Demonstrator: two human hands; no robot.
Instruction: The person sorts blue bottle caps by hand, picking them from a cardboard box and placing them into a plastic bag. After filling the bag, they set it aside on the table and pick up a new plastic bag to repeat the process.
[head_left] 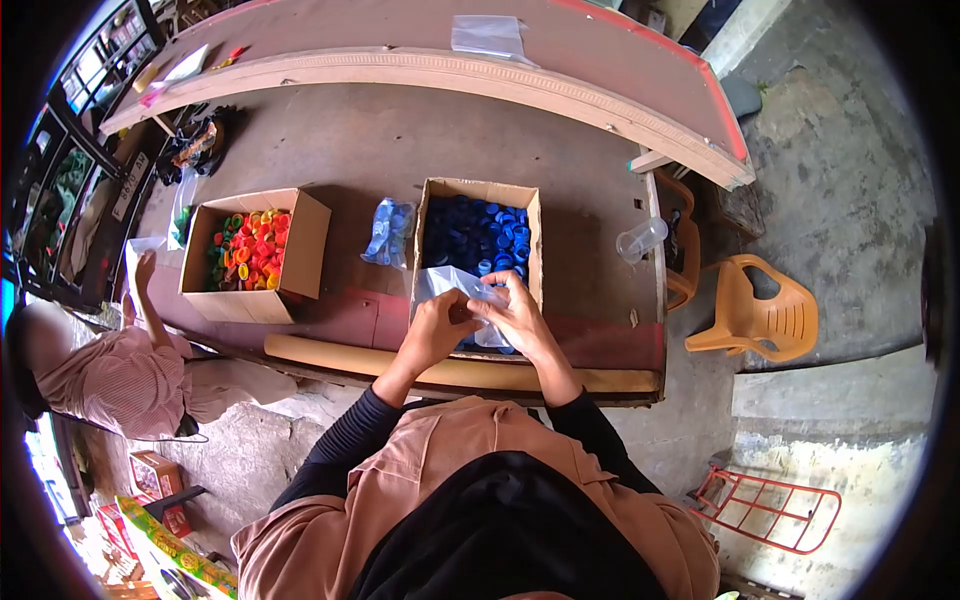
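A clear plastic bag [447,283] is pinched between my two hands, over the near end of a cardboard box [534,235]. My left hand [440,328] grips the bag's left side with curled fingers. On the other side, my right hand [513,312] holds it between thumb and fingers. Blue bottle caps [488,228] fill the box below, some dark and some brighter. Just left of that box lies a clear bag filled with blue caps [388,232].
Another cardboard box [306,245] holds red, orange and green caps [258,248]. A person [110,375] sits at the left. A clear plastic cup [641,240] lies near the table's right edge, beside an orange chair [762,308]. A raised shelf [400,62] spans the back.
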